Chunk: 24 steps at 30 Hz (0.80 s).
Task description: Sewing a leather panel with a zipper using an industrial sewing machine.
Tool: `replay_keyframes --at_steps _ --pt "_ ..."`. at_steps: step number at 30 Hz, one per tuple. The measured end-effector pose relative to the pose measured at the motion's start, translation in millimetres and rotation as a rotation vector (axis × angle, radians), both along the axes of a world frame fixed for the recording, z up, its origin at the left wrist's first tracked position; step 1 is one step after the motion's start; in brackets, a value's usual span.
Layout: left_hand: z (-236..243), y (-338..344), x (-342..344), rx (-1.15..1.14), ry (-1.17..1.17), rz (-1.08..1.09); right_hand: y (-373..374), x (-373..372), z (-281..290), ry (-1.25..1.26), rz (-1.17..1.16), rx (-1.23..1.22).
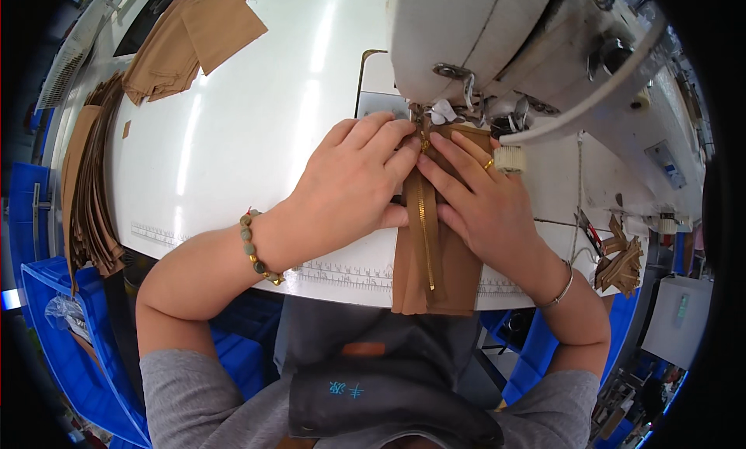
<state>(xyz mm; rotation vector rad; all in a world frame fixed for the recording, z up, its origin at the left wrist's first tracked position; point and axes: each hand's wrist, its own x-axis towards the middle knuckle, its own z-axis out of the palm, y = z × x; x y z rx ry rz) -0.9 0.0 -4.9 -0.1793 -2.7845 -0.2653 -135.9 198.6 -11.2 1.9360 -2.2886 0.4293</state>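
Observation:
A gold-toothed zipper on brown tape lies lengthwise over a brown fabric piece at the sewing machine. The zipper's upper end runs to the presser foot. My left hand is closed, its bent fingertips gripping the zipper's left edge just in front of the foot. Part of that grip is hidden behind the fingers. My right hand lies with fingers stretched out on the fabric, fingertips touching the zipper's right side. The lower end of fabric and zipper hangs at the table's front edge.
Brown fabric pieces are stacked at the far left, and more hang over the left edge. Small brown scraps lie at the right. A ruler strip follows the front edge. Blue bins stand below left.

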Motion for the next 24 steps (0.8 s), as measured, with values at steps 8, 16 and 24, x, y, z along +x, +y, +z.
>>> replay_keyframes --at_steps 8,16,24 --pt "3.9 17.1 14.7 -0.068 0.016 -0.077 8.2 7.2 4.6 0.137 0.034 -0.045" --pt "-6.9 20.5 35.3 -0.188 0.166 -0.192 48.3 63.4 7.4 -0.118 0.239 -0.135" --pt "-2.2 51.9 71.3 -0.123 0.124 -0.073 63.5 86.1 -11.9 0.046 0.301 -0.198"
